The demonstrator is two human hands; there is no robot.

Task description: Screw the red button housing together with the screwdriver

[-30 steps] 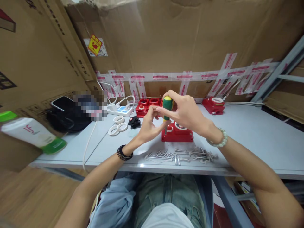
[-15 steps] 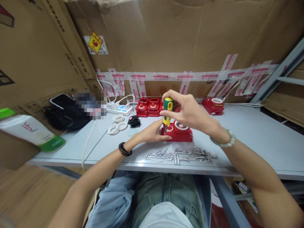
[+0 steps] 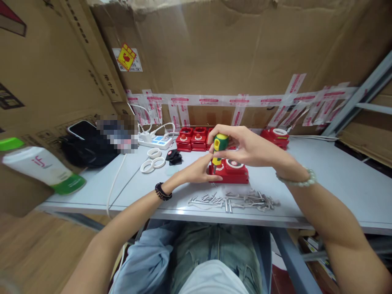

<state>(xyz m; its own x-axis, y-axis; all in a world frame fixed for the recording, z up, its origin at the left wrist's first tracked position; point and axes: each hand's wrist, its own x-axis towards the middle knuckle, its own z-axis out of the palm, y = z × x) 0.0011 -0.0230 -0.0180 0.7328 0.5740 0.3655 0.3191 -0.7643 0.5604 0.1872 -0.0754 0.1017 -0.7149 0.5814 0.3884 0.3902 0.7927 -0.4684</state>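
My right hand [image 3: 249, 145] is wrapped round the handle of a green and yellow screwdriver [image 3: 221, 143]. Its shaft points down at the left end of a red housing [image 3: 232, 176], which carries a white ring and a round knob-like part on top. What the tip meets is too small to make out. My left hand [image 3: 196, 169] grips that same left end, its thumb along the near side and its other fingers partly hidden behind. Just in front of the housing lie loose silver screws and metal pins [image 3: 211, 199].
Several red housings [image 3: 199, 139] stand in a row behind my hands, and another red unit [image 3: 275, 138] is at the back right. White rings [image 3: 147, 166], black pieces [image 3: 174, 157], a power strip [image 3: 157, 141] and a white-green bottle [image 3: 45, 167] are on the left. Cardboard [image 3: 214, 49] walls the back.
The screwdriver handle has turned and tilts slightly differently, with my right wrist shifted a little to the right. My left hand and the red housing keep their places.
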